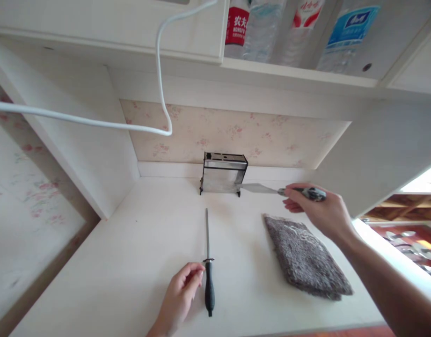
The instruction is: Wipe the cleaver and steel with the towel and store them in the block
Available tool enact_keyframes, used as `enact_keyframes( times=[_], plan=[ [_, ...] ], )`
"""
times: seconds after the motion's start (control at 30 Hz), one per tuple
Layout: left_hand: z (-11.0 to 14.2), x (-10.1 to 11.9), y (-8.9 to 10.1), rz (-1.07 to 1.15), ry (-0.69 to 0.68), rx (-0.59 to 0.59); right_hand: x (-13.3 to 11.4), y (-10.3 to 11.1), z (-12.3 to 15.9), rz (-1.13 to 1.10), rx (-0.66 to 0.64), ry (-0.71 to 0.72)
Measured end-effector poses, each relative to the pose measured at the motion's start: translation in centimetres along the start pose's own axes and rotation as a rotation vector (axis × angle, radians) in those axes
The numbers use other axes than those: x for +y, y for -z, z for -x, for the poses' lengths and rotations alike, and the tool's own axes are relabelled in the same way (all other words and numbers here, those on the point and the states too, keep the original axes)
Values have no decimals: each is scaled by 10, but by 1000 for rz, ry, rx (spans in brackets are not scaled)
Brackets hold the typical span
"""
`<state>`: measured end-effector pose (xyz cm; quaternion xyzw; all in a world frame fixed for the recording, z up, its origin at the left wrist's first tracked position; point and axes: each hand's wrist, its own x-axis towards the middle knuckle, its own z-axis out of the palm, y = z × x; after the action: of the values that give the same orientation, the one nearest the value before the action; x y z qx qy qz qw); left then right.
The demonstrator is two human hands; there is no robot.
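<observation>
The knife (262, 188), clasped in the right hand (315, 202), was off the counter (124, 262), tip near the rack (224, 164), unslotted; the steel (208, 276) lay beside the curled left hand (182, 290), though whether pinched by it could not be told.

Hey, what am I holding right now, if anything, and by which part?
Your right grip holds a bladed tool by its handle. Your left grip is beside the handle of the sharpening steel; whether it touches cannot be told.

Knife (262, 188): held, tapered blade pointing left. Sharpening steel (208, 271): black-handled, lying on the table (131, 262), rod tip directed away.
</observation>
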<state>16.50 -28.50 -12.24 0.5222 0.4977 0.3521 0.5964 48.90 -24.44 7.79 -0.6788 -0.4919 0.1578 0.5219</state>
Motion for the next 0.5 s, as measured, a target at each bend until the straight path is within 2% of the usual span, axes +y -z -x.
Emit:
enact_keyframes(
  times=[0.1,0.23,0.33,0.5],
  plan=[
    [0,0,0,-11,-9,-4,-39,7,-32,-48,74,58],
    [0,2,-1,-22,-15,4,-77,1,-78,-56,72,182],
    [0,3,-1,-20,-12,5,-89,-14,-112,-32,38,207],
    [1,8,-2,4,-18,7,-94,-37,-155,34,-21,175]
  ],
)
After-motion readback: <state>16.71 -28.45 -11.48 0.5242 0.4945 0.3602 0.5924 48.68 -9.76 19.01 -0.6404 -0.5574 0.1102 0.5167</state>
